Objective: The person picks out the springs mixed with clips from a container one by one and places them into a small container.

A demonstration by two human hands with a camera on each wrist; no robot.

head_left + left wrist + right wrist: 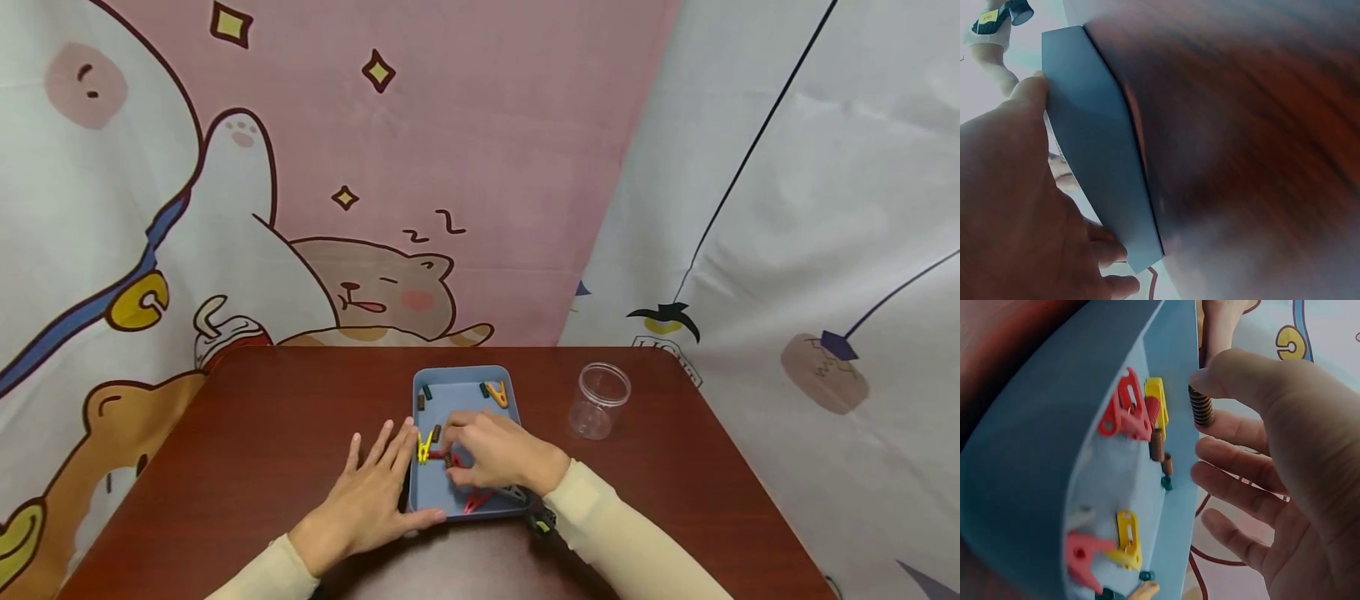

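In the head view, my left hand (367,497) rests against the left side of a blue tray (461,372), fingers extended and thumb by the front corner. The left wrist view shows its thumb and fingertips at the tray wall (1088,119). My right hand (491,450) is over the tray. Between its thumb and index finger it pinches a small brown ribbed spring (1201,407), the other fingers loosely bent. Inside the tray lie a yellow clip (424,448), an orange clip (498,393), a red clip (1129,409) and several small brown and green pieces.
A clear open-topped plastic jar (600,402) stands on the dark red-brown table (315,392), right of the tray. A cloth printed with cartoon animals (487,150) hangs behind the table. A small black object (542,522) shows beneath the right wrist.
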